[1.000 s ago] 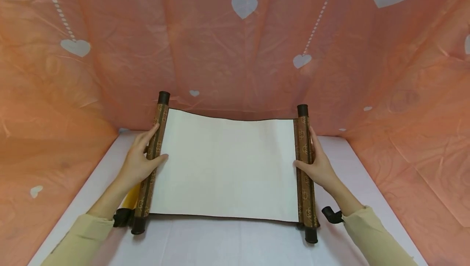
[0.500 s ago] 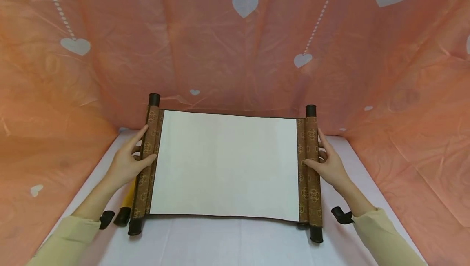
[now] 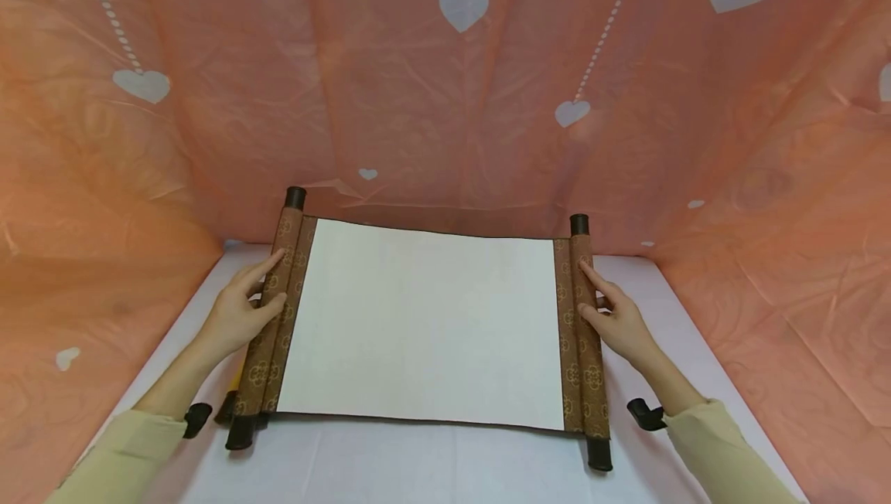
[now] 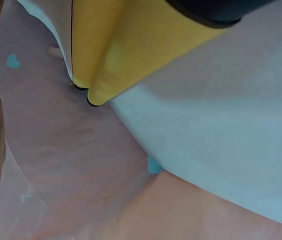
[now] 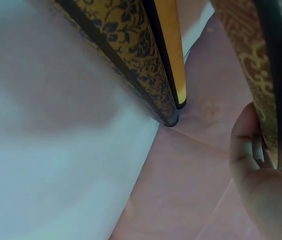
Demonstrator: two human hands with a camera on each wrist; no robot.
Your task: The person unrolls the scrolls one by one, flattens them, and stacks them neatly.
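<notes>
A hanging scroll (image 3: 431, 326) with a blank white sheet is spread between both hands in the head view. Brown gold-patterned strips and rollers with black end caps flank the sheet. My left hand (image 3: 240, 311) grips the left roller (image 3: 267, 311), thumb and forefinger on its front. The right roller (image 3: 590, 357) is held by my right hand (image 3: 619, 322), whose thumb and forefinger also lie on the front. In the right wrist view, fingers curl about that roller (image 5: 261, 75). Remaining fingers are partly hidden behind the rollers.
Beneath the held scroll, yellow rolls (image 4: 136, 50) with black ends lie on the white tabletop (image 3: 390, 465). A roll with a dark floral pattern (image 5: 126, 45) shows in the right wrist view. Orange cloth with white hearts (image 3: 445, 102) encloses the table's back and sides.
Both hands have moved apart, then the right came slightly back inward. The rollers have turned, baring more of the brown strips, and the scroll sits a little lower in view.
</notes>
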